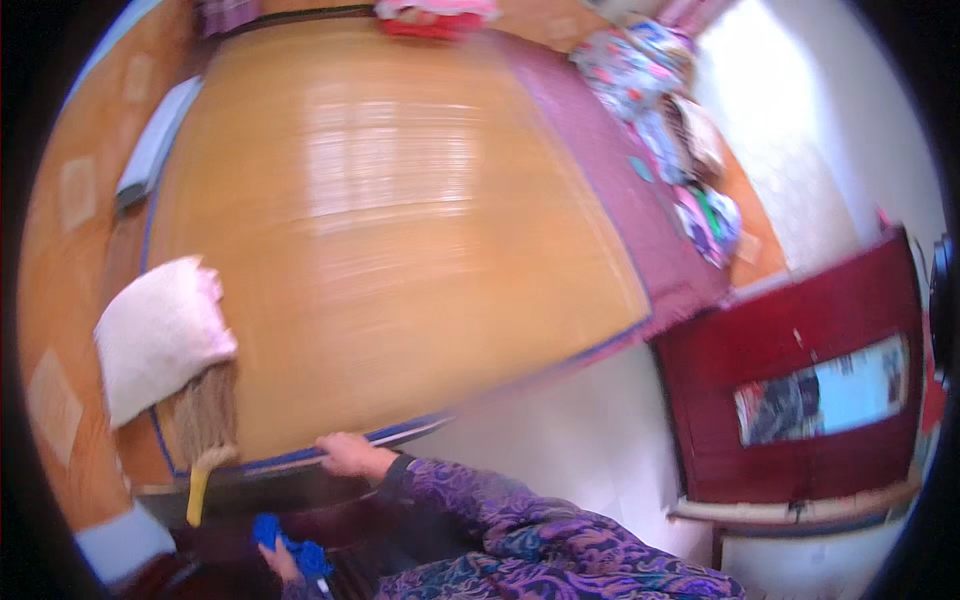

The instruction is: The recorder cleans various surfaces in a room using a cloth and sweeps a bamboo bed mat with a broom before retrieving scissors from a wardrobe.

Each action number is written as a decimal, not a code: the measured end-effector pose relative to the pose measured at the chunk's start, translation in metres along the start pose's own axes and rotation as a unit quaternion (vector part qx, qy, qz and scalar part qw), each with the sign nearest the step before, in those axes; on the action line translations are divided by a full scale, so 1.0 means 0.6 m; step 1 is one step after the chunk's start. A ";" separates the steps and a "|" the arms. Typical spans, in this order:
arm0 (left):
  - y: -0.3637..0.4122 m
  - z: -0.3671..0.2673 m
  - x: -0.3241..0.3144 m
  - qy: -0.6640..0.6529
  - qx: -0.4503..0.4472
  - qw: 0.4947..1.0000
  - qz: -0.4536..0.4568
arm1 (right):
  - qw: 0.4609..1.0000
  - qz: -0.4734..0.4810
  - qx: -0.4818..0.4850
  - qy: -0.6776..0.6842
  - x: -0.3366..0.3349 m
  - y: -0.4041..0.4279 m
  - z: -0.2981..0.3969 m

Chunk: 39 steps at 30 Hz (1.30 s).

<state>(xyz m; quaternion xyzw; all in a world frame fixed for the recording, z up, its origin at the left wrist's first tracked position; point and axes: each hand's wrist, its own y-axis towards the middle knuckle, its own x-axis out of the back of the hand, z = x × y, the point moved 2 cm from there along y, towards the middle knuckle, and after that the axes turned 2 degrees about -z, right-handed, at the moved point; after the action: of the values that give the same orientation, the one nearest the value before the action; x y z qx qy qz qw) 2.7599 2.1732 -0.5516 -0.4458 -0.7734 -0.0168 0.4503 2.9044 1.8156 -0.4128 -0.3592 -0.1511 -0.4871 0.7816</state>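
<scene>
My left hand (280, 561) is low in the view, with a bunched blue cloth (306, 556) in its fingers. My right hand (351, 454), at the end of a purple patterned sleeve (457, 480), touches the near edge of a bed. Its fingers are curled at the blue border of a tan woven sleeping mat (375, 300); whether they grip it is unclear. Left of that hand lies a hand broom (206, 412), bristles on the mat and its yellow handle over the bed's edge. A pale pink pillow (165, 337) lies just beyond the broom.
Folded clothes and bedding (637, 82) are piled along the bed's far right side, on a purple sheet (592, 142). A dark red cabinet (720, 360) stands at right, across a strip of pale floor (570, 420). Pink-and-red fabric (435, 19) lies at the far end.
</scene>
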 end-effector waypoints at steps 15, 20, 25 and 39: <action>-0.083 -0.142 -0.040 0.187 0.176 0.966 0.037 | 0.978 0.041 0.204 -0.007 -0.084 0.237 0.201; -0.090 -0.155 -0.060 0.194 0.182 0.963 0.050 | 0.971 0.146 0.190 0.023 -0.159 0.277 0.253; -0.091 -0.153 -0.054 0.169 0.181 0.968 0.035 | 0.964 0.186 0.144 -0.126 -0.194 0.288 0.258; -0.081 -0.131 -0.051 0.132 0.157 0.979 0.010 | 0.972 0.083 0.066 -0.208 -0.093 0.150 0.097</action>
<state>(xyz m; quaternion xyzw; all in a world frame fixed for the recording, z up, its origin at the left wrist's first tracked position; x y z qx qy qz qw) 2.7851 2.0895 -0.5087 -0.3710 -0.6957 0.0509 0.6131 2.9624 1.9171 -0.4424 -0.4114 -0.3123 -0.3243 0.7925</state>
